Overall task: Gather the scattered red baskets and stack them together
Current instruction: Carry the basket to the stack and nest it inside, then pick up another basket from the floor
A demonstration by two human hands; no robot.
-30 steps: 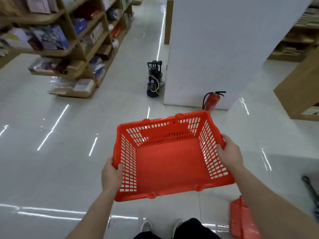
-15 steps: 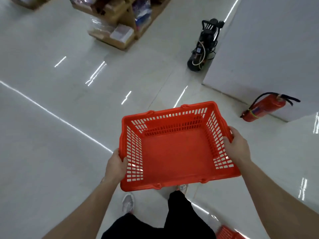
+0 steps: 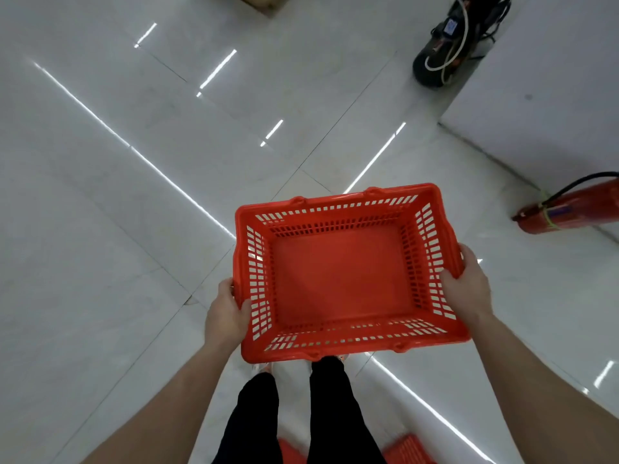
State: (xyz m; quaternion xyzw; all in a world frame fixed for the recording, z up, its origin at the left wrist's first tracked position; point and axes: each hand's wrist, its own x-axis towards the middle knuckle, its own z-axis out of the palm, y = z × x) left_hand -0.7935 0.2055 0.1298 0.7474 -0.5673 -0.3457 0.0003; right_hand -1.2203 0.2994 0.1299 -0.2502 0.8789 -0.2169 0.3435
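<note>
I hold an empty red basket (image 3: 338,279) level in front of me, above the floor, its slotted walls and solid bottom facing up. My left hand (image 3: 227,313) grips its left rim and my right hand (image 3: 465,286) grips its right rim. At the bottom edge, behind my legs, parts of another red basket (image 3: 407,450) show on the floor; most of it is cut off.
Glossy white floor tiles (image 3: 117,229) spread to the left. A red fire extinguisher (image 3: 569,212) lies by the white pillar (image 3: 552,61) at right. A black wheeled machine (image 3: 449,41) with cables stands at the top right. My black trouser legs (image 3: 294,413) are below the basket.
The view has tilted down and turned; shelves have left the frame. The basket stays in both hands, now seen from straight above, and red basket parts appear near my feet.
</note>
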